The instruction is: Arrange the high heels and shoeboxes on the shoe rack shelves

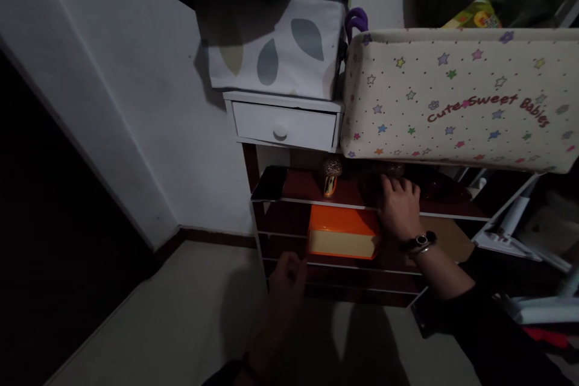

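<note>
The right hand [398,205] was laid, fingers spread, on the dark red wooden shelf [344,192]; a grasp seemed next; the left hand [286,277] was hung loosely curled, empty.

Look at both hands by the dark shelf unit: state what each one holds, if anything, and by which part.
The right hand rests on the upper shelf; whether it grips anything is hidden. The left hand hangs below in shadow, seemingly empty.

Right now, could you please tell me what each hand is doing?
Left hand: loosely curled in front of the lower shelf, holding nothing visible.
Right hand: palm down on the dark shelf; grip cannot be told.
</note>
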### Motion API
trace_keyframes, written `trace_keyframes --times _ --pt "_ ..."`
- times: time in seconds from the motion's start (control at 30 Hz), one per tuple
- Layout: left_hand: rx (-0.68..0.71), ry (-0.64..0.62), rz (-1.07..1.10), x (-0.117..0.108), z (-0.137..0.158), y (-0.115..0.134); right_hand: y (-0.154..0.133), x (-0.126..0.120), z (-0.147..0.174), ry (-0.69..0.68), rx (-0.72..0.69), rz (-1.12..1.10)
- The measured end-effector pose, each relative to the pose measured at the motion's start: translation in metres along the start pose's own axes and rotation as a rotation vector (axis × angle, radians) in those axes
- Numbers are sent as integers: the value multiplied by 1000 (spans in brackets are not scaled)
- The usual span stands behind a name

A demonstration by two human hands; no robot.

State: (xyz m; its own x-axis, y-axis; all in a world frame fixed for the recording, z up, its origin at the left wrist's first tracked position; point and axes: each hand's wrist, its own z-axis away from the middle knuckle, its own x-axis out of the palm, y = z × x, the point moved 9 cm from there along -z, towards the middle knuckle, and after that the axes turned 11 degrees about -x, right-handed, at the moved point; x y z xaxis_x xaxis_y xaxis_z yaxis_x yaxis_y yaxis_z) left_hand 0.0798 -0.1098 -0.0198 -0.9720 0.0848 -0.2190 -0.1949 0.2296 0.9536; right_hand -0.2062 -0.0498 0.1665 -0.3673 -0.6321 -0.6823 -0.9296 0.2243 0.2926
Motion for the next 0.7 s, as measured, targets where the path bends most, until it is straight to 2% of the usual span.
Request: trace_keyframes --times 0.03,0.07,0.2,0.23,0.27,0.33,0.43,0.57,0.63,0.7 --pt "-16 -7 3 1 0 -2 -5 -4 -2 11 10 -7" --pt "-28 -15 7 2 0 -3 -17 -10 -6 39 -40 -35" --pt "-33 -31 13 5 0 -6 -105 -26 -18 128 -588 -223" --pt "-37 -40 23 6 0 -6 -121 -21 -18 93 -679 -230" --pt "-45 -38 33 5 0 -6 -127 -16 -20 65 -691 -228" --pt "-48 -23 46 1 1 -3 -119 -2 -27 22 -566 -226" --pt "-15 22 24 -8 2 6 -89 13 -30 5 -356 -257" --pt "-49 19 30 -12 0 0 -57 16 -15 -7 -250 -464" --pt "-69 42 77 -13 -4 -6 -41 1 7 107 -193 -556" --pt "-94 62 146 -12 -9 -13 -22 -21 43 324 -57 -616"
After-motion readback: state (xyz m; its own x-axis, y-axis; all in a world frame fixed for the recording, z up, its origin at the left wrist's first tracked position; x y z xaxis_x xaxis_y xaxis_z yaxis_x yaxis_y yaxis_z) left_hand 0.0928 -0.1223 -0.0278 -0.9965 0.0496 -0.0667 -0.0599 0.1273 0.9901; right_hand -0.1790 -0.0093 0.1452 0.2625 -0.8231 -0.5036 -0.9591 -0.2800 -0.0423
